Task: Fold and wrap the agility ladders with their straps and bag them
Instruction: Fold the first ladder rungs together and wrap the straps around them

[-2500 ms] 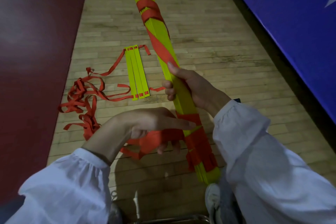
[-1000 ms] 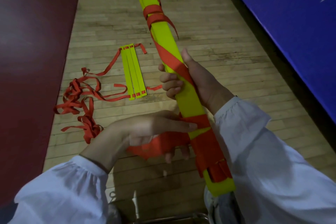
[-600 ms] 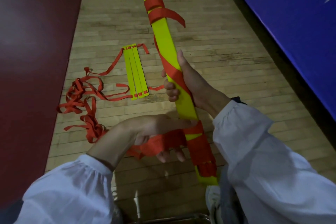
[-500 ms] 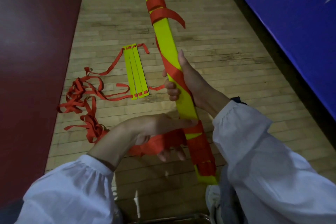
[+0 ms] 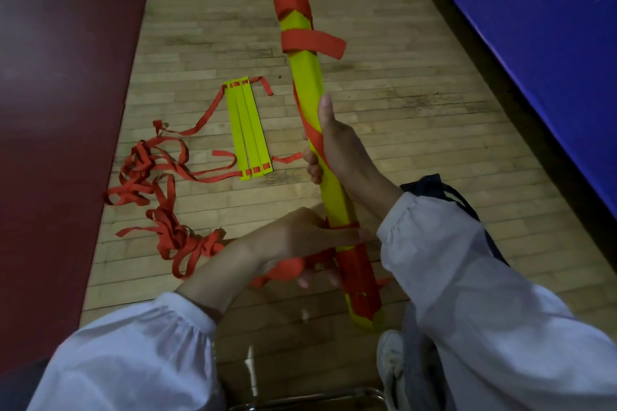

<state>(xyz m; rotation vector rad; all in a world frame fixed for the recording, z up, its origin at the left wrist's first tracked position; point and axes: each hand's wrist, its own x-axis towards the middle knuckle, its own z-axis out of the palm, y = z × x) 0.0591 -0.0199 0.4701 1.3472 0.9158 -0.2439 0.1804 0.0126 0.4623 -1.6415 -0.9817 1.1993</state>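
Note:
A long bundle of yellow ladder rungs (image 5: 305,77) wound with red strap stands tilted in front of me, its lower end near my shoe. My right hand (image 5: 340,150) grips the bundle at its middle, thumb up along it. My left hand (image 5: 300,240) holds the red strap (image 5: 287,269) beside the bundle's lower end, where the strap is wound thickly. A loose strap end (image 5: 329,45) sticks out near the top. A second ladder lies on the floor: three flat yellow rungs (image 5: 248,128) with a tangle of red strap (image 5: 157,190) to their left.
The wooden floor (image 5: 384,103) runs ahead, with a dark red floor area (image 5: 60,110) on the left and a blue mat or wall (image 5: 541,27) on the right. A dark bag with a drawstring (image 5: 447,193) shows behind my right sleeve. My shoe (image 5: 389,354) is below.
The bundle has swung more upright and turned in my right hand, its top rising out of view. My left hand has kept hold of the strap at the lower end.

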